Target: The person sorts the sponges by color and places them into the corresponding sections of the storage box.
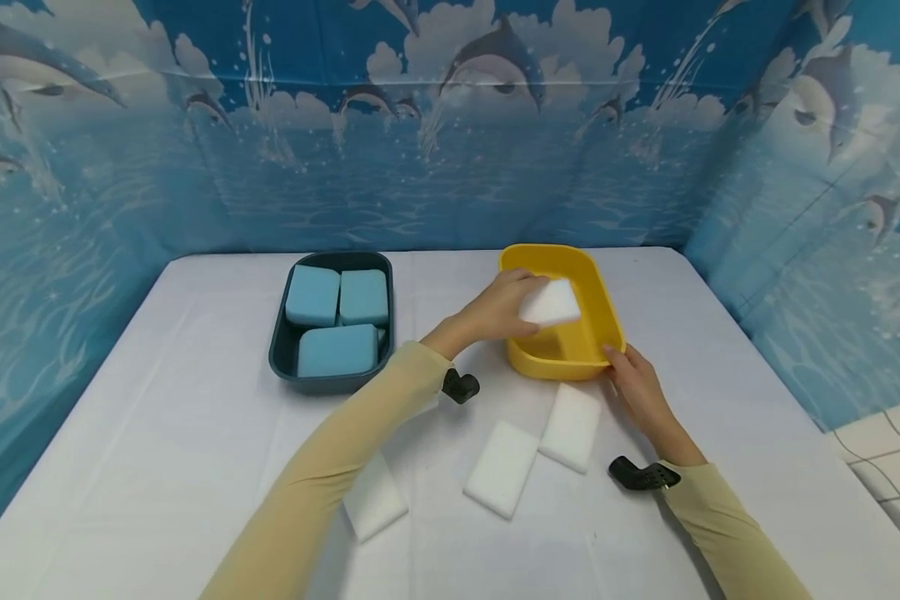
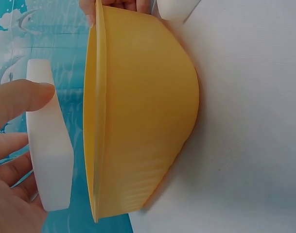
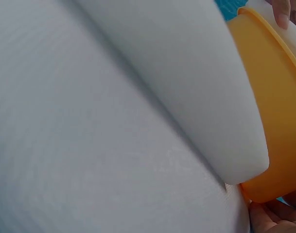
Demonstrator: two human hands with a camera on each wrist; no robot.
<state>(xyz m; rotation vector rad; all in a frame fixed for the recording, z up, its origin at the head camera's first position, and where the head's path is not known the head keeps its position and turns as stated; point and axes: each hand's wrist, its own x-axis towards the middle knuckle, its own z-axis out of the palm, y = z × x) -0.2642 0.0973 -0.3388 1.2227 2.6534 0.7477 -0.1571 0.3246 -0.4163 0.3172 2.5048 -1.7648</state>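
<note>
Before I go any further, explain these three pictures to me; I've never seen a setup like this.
There is no machine here, just a person's two bare hands. The wide picture comes from a camera worn on the head; the other two come from cameras on the left and right wrists. The left hand holds a white block above the yellow tray, while the right hand grips that tray's edge. Also on the table are loose white blocks and a dark tray holding blue blocks.
</note>
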